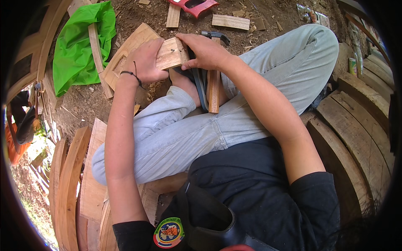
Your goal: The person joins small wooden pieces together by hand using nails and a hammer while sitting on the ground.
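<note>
Between my two hands is a pale wooden block point(168, 55), held above the ground in front of my crossed legs. My left hand point(145, 62), with a dark cord at its wrist, grips the block's left side. On its right end the fingers and thumb of my right hand point(204, 52) press at the edge. Small dark marks or nail heads show on the block's face. A claw hammer point(214, 90) with a wooden handle lies by my leg, just below my right hand. Beneath and beyond my left hand lies a wider wooden board point(141, 34).
Bright green fabric point(79, 50) lies at the left under a thin wooden strip point(96, 50). A red tool handle point(196, 6) and wood offcuts point(230, 21) lie ahead on the dirt. Boards point(72, 188) stand at the left; thick curved-looking timbers point(349, 125) flank my right side.
</note>
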### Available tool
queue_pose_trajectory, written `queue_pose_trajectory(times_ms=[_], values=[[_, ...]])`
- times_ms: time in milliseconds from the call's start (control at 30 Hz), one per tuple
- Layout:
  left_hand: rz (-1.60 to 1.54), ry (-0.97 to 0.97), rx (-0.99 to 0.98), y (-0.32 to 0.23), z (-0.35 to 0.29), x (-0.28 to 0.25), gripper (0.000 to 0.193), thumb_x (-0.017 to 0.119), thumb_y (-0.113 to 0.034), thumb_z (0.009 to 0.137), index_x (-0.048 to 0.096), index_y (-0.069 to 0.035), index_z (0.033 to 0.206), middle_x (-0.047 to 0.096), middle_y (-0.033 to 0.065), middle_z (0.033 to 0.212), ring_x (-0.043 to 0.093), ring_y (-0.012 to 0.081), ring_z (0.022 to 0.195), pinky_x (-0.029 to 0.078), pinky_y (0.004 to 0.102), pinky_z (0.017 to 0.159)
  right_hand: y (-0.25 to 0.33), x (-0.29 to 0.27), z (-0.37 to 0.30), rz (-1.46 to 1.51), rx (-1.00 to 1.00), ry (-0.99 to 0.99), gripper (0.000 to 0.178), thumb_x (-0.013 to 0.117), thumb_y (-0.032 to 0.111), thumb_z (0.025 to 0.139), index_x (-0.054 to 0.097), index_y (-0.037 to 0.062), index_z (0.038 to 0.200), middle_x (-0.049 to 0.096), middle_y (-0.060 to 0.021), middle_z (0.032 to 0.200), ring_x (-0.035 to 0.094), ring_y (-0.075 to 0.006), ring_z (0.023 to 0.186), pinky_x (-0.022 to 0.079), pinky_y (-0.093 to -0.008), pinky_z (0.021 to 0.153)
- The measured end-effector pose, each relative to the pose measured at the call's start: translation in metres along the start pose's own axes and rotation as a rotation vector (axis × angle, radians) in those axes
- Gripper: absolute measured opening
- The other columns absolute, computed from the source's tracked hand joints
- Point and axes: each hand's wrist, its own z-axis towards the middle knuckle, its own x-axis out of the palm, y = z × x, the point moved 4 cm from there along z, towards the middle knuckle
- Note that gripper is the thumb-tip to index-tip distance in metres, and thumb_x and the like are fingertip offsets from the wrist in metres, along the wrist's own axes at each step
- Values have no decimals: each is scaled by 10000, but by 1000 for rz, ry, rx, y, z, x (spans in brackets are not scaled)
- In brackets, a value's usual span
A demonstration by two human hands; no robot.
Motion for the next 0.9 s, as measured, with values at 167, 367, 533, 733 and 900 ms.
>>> queue_pose_trajectory(times_ms=[167,367,533,733,900], values=[[1,-4,7,-3,4,1,730,742,-269,532,520,-14,1180,615,230,1007,601,430,974,501,464,824,-5,2,-1,3,-13,2,977,879,332,681,376,47,1468,527,-202,1392,492,-391,1293,417,-408,1078],[-76,53,-27,-4,6,0,575,734,-260,546,497,-24,1013,608,234,906,593,453,885,490,473,753,-27,-1,-38,-246,713,-378,1003,765,466,763,261,-5,1491,512,-269,1387,482,-492,1279,406,-408,1079],[-59,104,-25,0,12,-2,575,743,-270,543,498,-27,1004,613,236,899,601,447,882,492,464,755,-36,-1,-54,141,1039,-19,814,699,348,812,351,-108,1390,551,-299,1323,559,-473,1195,454,-437,1031],[-37,116,-10,-2,12,-3,591,769,-329,562,505,-21,992,637,229,909,613,440,884,500,457,761,-33,-1,-54,975,1125,-163,370,682,257,912,550,-38,1092,630,-111,820,613,-165,637,549,-294,561],[60,120,-58,-9,9,-8,659,786,-353,568,483,-39,1062,662,232,926,636,435,914,518,474,766,31,-43,-89,1738,944,-70,249,570,198,1011,531,-31,1103,591,-44,752,535,-87,505,446,-224,413]])
